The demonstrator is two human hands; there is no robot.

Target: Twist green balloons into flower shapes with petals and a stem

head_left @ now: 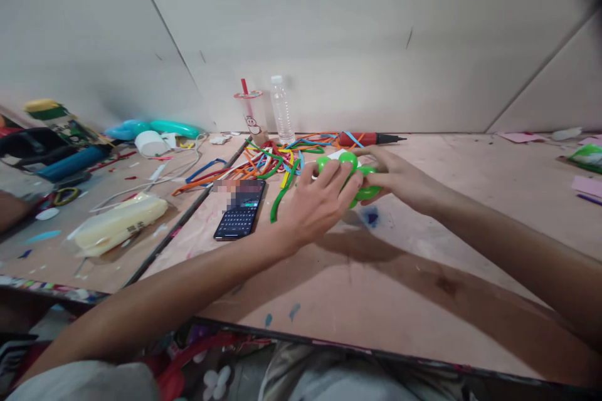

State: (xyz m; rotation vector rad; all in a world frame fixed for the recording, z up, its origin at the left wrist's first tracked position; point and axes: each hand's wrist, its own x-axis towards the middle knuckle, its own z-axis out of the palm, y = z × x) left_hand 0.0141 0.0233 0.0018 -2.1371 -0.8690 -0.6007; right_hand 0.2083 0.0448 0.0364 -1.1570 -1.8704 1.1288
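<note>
A green balloon (348,161) with several rounded bubbles is held between both hands above the table. My left hand (323,197) covers its left side, the fingers bent over the bubbles. From the right, my right hand (385,172) wraps round the other side, its fingers partly hidden behind the balloon. Something small and white shows behind the balloon. To the left of my left hand lies a phone (241,210) with its screen lit. A pile of uninflated balloons (270,163) in many colours spreads behind the phone.
Near the wall stand a cup with a red straw (253,116) and a clear bottle (282,111). A red pump (364,139) lies to their right. On the left table are a yellowish package (121,225), a white roll (151,144) and a cable. Pink papers (522,137) lie far right.
</note>
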